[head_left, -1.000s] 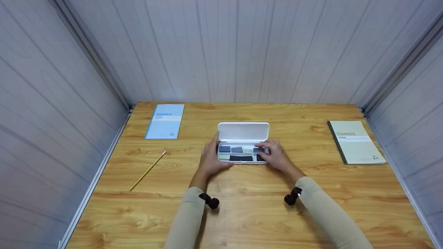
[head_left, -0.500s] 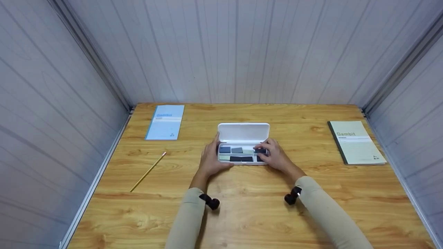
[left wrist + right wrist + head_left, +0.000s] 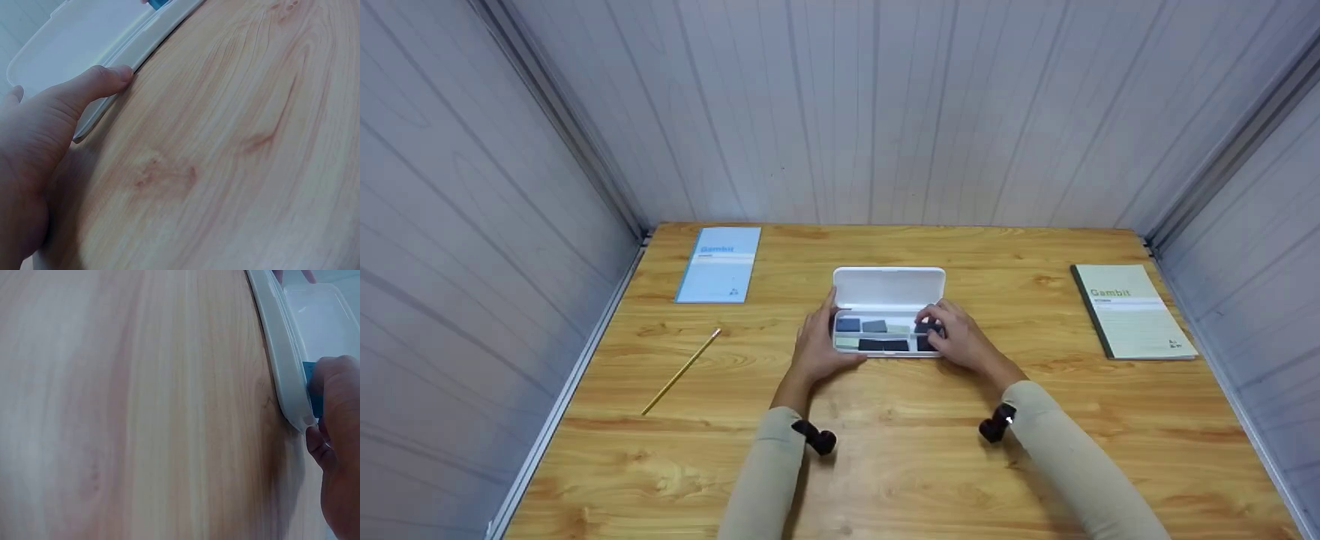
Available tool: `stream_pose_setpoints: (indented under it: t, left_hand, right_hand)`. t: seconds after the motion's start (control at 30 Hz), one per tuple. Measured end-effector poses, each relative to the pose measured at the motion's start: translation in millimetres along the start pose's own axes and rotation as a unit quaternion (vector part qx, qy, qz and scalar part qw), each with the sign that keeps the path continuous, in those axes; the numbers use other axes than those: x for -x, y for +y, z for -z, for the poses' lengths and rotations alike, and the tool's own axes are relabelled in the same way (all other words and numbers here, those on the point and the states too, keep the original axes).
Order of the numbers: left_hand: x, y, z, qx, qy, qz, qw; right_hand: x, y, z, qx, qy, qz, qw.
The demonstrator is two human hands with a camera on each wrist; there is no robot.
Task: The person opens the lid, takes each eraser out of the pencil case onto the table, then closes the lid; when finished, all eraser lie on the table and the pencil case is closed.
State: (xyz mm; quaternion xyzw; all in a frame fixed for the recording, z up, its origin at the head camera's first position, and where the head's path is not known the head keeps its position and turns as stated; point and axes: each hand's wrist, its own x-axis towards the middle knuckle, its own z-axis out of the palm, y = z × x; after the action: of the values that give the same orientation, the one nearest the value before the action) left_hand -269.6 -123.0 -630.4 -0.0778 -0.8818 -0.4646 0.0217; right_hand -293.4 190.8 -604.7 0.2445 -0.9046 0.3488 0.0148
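Observation:
A white pencil case (image 3: 889, 289) lies with its lid up at the middle of the table. Small rectangular blocks, perhaps erasers, fill its two rows: blue-grey ones (image 3: 874, 326), a pale green one (image 3: 847, 342) and black ones (image 3: 883, 345). My left hand (image 3: 816, 343) holds the case's left end, thumb along the front wall (image 3: 121, 73) and fingers at the side. At the right end, my right hand (image 3: 960, 337) pinches a small block (image 3: 924, 328) in the back row. This block shows teal (image 3: 316, 405) in the right wrist view and is partly hidden by the fingers.
A yellow pencil (image 3: 681, 372) lies slanted on the wooden table (image 3: 885, 465) to the left. Behind it is a light blue notebook (image 3: 718, 266). A cream notebook (image 3: 1134, 311) with a dark spine lies at the right. Pale panel walls (image 3: 840, 112) enclose the table.
My right fingers have shifted slightly at the right end of the case, now a little further right. The block under them looks darker. My left hand and the case have stayed put.

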Motion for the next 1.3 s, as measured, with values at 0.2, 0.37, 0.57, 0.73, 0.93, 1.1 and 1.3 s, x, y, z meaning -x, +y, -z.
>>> stream_pose_setpoints:
  t: [0.2, 0.37, 0.57, 0.73, 0.93, 1.1, 1.3]
  left_hand:
    - [-0.1, 0.3, -0.3, -0.006, -0.002, 0.004, 1.0]
    - [0.1, 1.6, 0.2, -0.004, -0.001, 0.001, 1.0]
    - [-0.4, 1.4, -0.5, -0.011, -0.007, 0.014, 0.9998]
    - [-1.2, 1.3, -1.1, -0.012, -0.005, 0.019, 0.9997]
    - [-0.3, 2.4, -0.7, -0.025, -0.001, 0.009, 0.9996]
    - [-0.3, 1.3, -0.1, -0.026, 0.003, -0.002, 0.9997]
    - [0.6, 0.4, -0.4, -0.022, 0.005, -0.006, 0.9997]
  right_hand:
    - [3.7, 2.4, 4.6, -0.022, 0.008, -0.002, 0.9997]
    - [4.8, 3.3, 7.4, -0.05, 0.014, -0.018, 0.9985]
    - [0.6, -0.4, 9.5, -0.117, 0.044, -0.019, 0.9919]
    - [-2.4, -5.1, 10.7, -0.191, 0.057, -0.047, 0.9789]
    - [-1.9, 0.2, 8.0, -0.264, 0.066, -0.071, 0.9597]
    - [0.0, 7.0, 8.4, -0.284, 0.054, -0.077, 0.9543]
    - [3.5, 11.8, 13.3, -0.279, 0.059, -0.096, 0.9537]
